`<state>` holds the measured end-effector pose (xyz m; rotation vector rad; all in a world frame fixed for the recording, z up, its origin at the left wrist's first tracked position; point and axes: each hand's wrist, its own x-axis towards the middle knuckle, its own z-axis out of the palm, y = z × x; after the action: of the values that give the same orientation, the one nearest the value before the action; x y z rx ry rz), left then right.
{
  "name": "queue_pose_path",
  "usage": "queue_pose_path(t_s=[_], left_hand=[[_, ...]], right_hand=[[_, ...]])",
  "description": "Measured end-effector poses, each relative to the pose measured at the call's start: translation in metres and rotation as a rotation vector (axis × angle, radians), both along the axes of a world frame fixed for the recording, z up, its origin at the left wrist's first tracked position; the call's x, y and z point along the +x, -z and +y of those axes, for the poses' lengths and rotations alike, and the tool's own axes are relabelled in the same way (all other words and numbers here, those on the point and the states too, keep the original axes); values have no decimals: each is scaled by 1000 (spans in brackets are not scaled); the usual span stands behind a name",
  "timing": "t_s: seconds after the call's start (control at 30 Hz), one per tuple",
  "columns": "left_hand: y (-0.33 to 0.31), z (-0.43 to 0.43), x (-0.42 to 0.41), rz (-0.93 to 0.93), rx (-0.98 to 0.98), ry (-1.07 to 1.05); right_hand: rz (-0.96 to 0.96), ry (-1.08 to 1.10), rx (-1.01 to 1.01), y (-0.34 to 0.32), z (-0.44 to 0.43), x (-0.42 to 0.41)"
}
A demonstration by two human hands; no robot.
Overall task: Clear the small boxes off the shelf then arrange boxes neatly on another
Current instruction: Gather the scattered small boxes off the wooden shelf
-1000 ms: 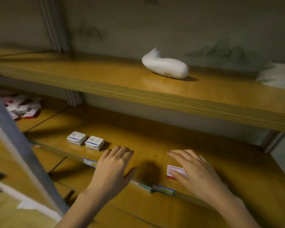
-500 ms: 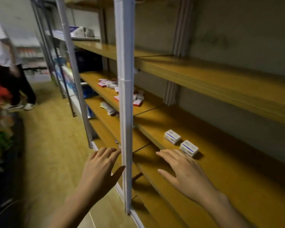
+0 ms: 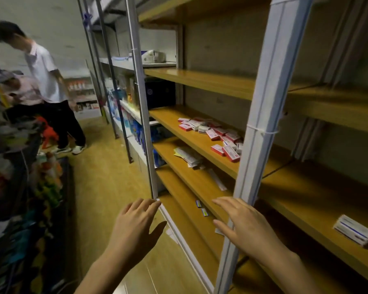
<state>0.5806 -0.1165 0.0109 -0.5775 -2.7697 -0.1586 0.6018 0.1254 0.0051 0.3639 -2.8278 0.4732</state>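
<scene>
Several small red-and-white boxes [image 3: 217,135] lie in a loose heap on a wooden shelf [image 3: 191,139] in the left bay, beyond a grey upright post [image 3: 261,128]. A white box with a blue stripe [image 3: 353,229] sits on the shelf of the right bay [image 3: 302,211]. My left hand [image 3: 136,225] hovers open in the aisle, holding nothing. In front of the post and the lower shelf edge, my right hand [image 3: 244,225] is spread open and empty too. Both hands are well short of the heap.
Flat packets [image 3: 187,155] lie on the shelf below the heap. Two people [image 3: 45,81] stand in the aisle at the left. A rack of colourful goods [image 3: 19,187] lines the left side. More grey posts [image 3: 142,115] stand along the shelving.
The view has swung left, from the right bay to the aisle and the left bay. Both hands stay open and empty; the right one came off the red-and-white box it touched.
</scene>
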Motion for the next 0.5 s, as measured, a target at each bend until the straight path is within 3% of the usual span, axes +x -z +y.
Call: queue_pose_path(t_s=[0.2, 0.5], left_hand=[[-4, -44, -75, -3, 8, 3], [7, -41, -217, 23, 39, 138]], right_hand=[[-17, 24, -11, -9, -40, -73], [-27, 120, -17, -6, -47, -193]])
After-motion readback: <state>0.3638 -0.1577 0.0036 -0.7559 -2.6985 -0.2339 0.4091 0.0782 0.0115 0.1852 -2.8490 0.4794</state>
